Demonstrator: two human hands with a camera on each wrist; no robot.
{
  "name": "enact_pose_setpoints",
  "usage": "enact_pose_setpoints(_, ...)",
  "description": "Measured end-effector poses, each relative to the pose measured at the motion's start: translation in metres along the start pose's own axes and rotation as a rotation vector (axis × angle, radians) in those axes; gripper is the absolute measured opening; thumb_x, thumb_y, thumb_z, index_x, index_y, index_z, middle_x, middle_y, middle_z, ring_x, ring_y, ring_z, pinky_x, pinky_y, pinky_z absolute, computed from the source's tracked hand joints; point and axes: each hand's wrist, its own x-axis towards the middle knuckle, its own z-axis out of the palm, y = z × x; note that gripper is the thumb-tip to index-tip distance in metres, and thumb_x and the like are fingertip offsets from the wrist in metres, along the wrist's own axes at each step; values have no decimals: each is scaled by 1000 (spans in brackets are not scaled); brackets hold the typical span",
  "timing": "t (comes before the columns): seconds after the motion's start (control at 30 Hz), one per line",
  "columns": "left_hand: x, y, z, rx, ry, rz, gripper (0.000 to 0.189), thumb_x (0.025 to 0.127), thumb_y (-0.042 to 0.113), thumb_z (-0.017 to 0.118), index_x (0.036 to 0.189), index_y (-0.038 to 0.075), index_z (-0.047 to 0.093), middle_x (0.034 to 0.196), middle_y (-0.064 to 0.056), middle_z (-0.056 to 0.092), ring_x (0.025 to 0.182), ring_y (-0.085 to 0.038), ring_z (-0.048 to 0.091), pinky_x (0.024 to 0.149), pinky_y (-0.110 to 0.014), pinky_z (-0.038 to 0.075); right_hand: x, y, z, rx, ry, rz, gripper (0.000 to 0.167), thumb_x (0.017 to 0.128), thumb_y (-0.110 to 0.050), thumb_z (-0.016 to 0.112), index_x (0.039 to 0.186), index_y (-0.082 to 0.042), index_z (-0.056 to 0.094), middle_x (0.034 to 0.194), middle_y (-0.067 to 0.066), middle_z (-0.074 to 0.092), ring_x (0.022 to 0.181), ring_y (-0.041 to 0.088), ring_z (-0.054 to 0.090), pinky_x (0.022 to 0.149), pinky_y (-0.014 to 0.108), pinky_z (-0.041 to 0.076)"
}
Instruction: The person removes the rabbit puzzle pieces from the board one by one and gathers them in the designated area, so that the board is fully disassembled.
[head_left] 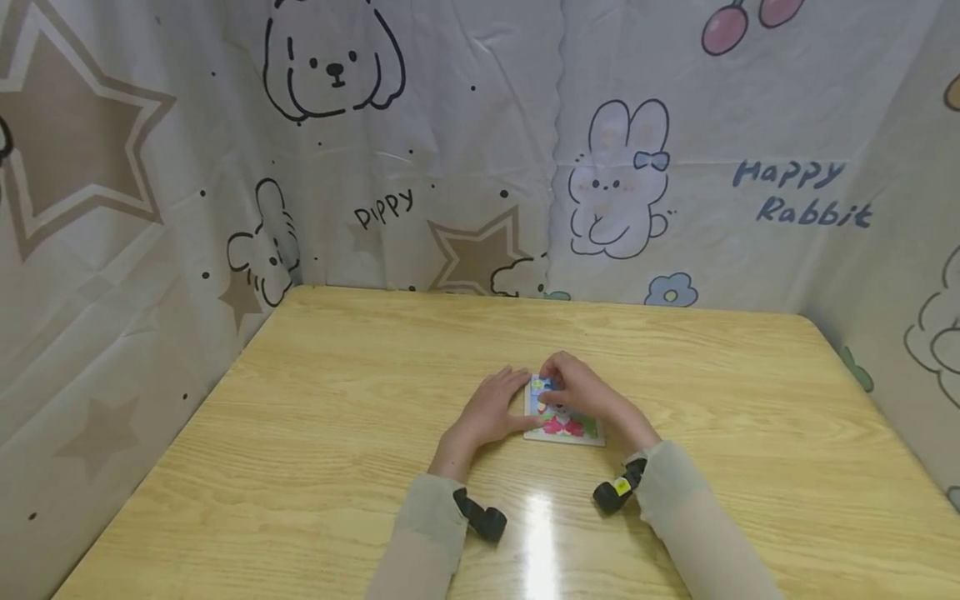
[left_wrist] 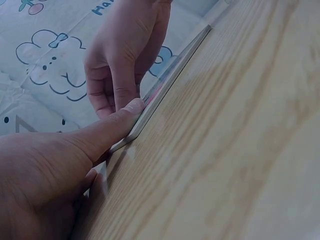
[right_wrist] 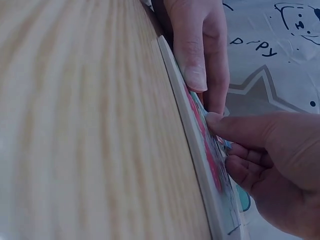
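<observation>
A small flat picture board (head_left: 564,427) with a pale border and a pink, green and blue print lies on the table. Along its left side rests my left hand (head_left: 491,408); the thumb lies over the print near the front, and the fingers reach the far left corner. My right hand (head_left: 585,392) is over the board's far part, fingers bent, its thumb and fingers pinching a small blue piece (right_wrist: 228,144) that is mostly hidden by them. In the left wrist view the left thumb (left_wrist: 134,106) presses at the board's edge (left_wrist: 165,92), close to the right hand.
The board lies on a wood-grain table (head_left: 337,400). A printed cloth (head_left: 465,125) with cartoon animals and stars hangs behind and at both sides. Each wrist carries a black strapped camera (head_left: 491,523), and light reflects off the table's front middle.
</observation>
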Motion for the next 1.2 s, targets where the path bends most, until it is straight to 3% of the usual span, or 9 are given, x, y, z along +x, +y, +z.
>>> enact_pose_setpoints(0.27, 3, -1, -4, 3, 14, -12, 77, 89, 45, 68, 152, 14, 36, 161, -6, 33, 154, -26, 17, 129, -45, 12, 1, -8, 0, -119, 84, -112, 25, 87, -6, 72, 106, 0, 58, 103, 13, 58, 92, 21, 53, 82, 34, 51)
enact_pose_setpoints(0.47, 4, 0, -6, -5, 10, -14, 77, 89, 45, 68, 152, 14, 36, 161, -5, 32, 154, -25, 16, 129, -44, 11, 0, -8, 1, -94, 95, -127, 23, 89, -3, 68, 109, 0, 57, 105, 13, 57, 97, 25, 59, 86, 38, 56)
enact_pose_setpoints(0.8, 3, -1, -1, -7, 2, -12, 77, 88, 46, 69, 151, 14, 37, 160, -5, 33, 154, -26, 17, 128, -45, 12, -3, 0, 3, 93, 113, -24, 14, 92, -1, 63, 106, -3, 59, 112, 15, 61, 103, 29, 65, 88, 40, 59)
enact_pose_setpoints(1.2, 1, 0, 0, -6, 0, -11, 78, 88, 46, 69, 151, 14, 37, 160, -4, 34, 154, -26, 18, 128, -45, 13, -13, 14, 4, 217, 138, 69, 14, 95, -4, 60, 109, -6, 58, 121, 14, 59, 111, 31, 64, 93, 42, 57)
